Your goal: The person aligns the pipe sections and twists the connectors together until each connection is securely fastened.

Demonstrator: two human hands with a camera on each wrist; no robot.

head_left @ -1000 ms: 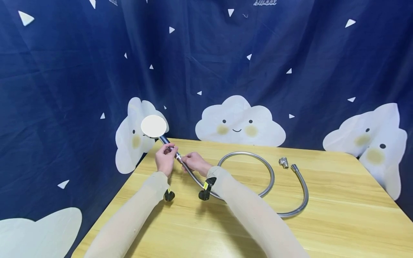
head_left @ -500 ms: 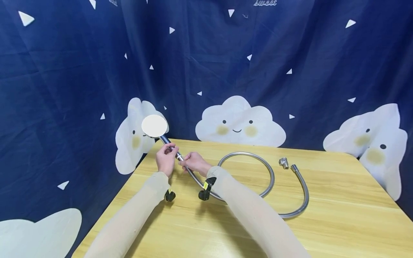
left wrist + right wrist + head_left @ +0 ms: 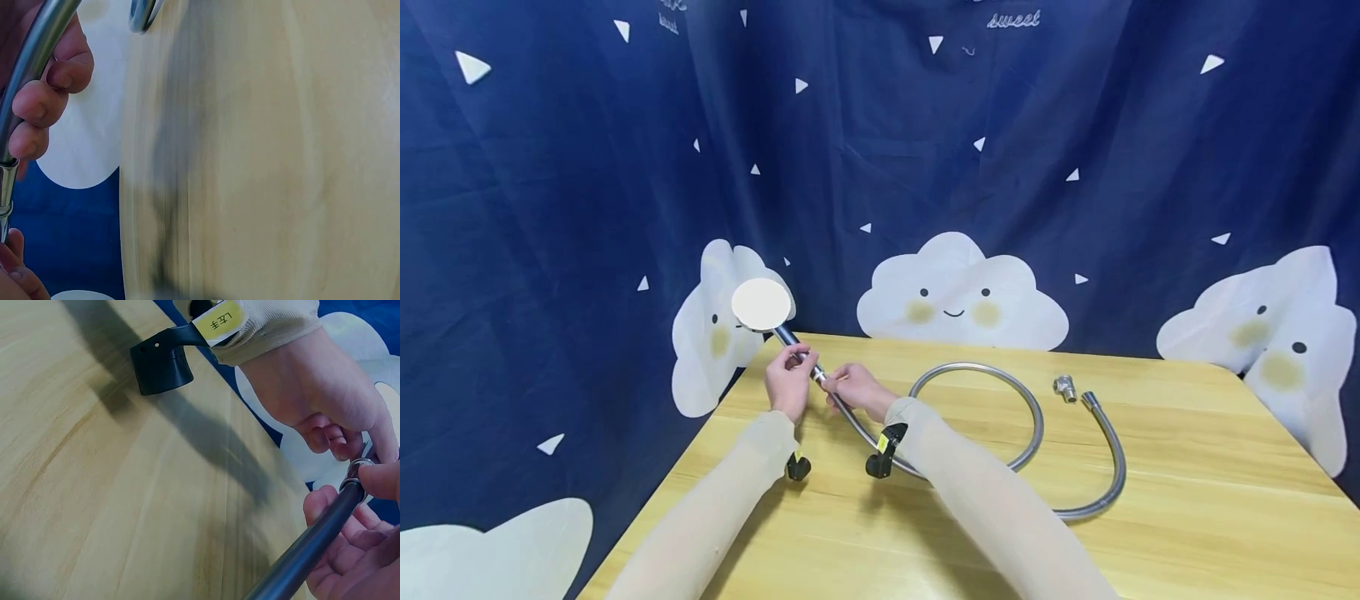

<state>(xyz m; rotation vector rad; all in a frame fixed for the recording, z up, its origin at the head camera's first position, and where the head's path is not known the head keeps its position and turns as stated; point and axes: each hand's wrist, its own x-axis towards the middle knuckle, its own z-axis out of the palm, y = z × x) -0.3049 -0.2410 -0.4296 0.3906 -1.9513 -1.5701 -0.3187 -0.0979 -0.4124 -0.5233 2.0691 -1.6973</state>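
In the head view a shower head [image 3: 762,305] with a round white face is raised at the table's far left corner. My left hand [image 3: 787,385] grips its dark handle [image 3: 787,335]. Just below, my right hand [image 3: 859,388] pinches the end of a grey metal shower hose [image 3: 854,421] where it meets the handle. The right wrist view shows a shiny metal collar [image 3: 354,477] at that joint, with right thumb and fingers around it. Seen from the left wrist, the right fingers [image 3: 41,103] curl about the hose. Whether the threads are fully engaged cannot be told.
The hose loops across the wooden table [image 3: 1195,483], and its free end [image 3: 1089,401] lies at the right. Beside that end is a small metal angle valve [image 3: 1064,388]. A blue cloud-patterned curtain [image 3: 820,183] stands behind and to the left.
The right fingers shift slightly at the collar, as if re-gripping. The whole head view has tipped up a little; the left hand keeps its hold on the handle.
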